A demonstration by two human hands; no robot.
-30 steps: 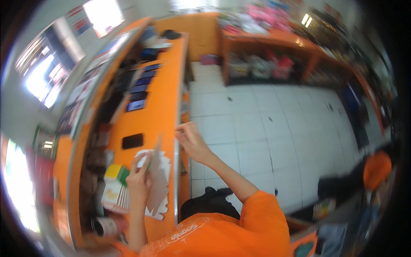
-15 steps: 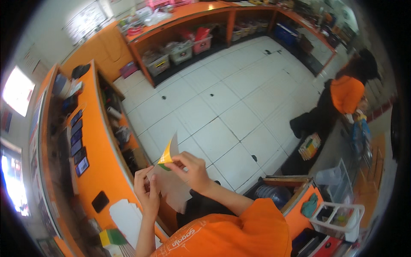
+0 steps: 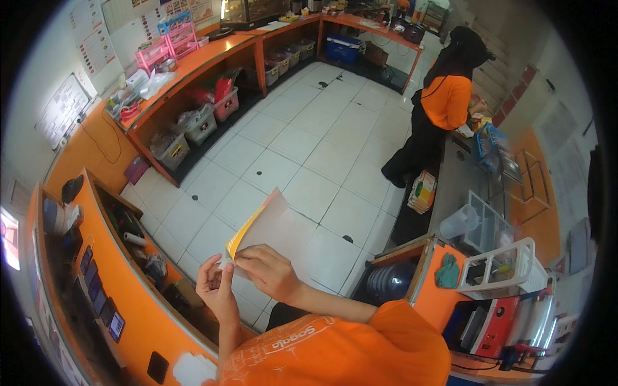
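A thin card sheet (image 3: 283, 225), yellow outside and pale inside, curves up between my hands; it looks like a food carton blank. My right hand (image 3: 267, 271) pinches its lower edge with bent fingers. Close beside it, my left hand (image 3: 219, 283) is closed at the sheet's near corner, thumb and fingertips together. Where the fingertips meet, the fold is partly hidden. On the orange counter (image 3: 145, 321) to my left lie pale flat card pieces (image 3: 193, 370) and a black phone (image 3: 158, 367).
Several phones (image 3: 103, 302) line the left counter. Ahead, storage bins (image 3: 172, 151) stand under an orange bench. A co-worker (image 3: 444, 103) in orange and black stands at the right-hand worktop. Nearer are a white rack (image 3: 499, 270), a green cloth (image 3: 447, 271) and a red machine (image 3: 499, 327).
My view has swung right and up, showing more of the room. The card sheet has turned so that its pale inner face opens wider. Both hands have come closer together on it.
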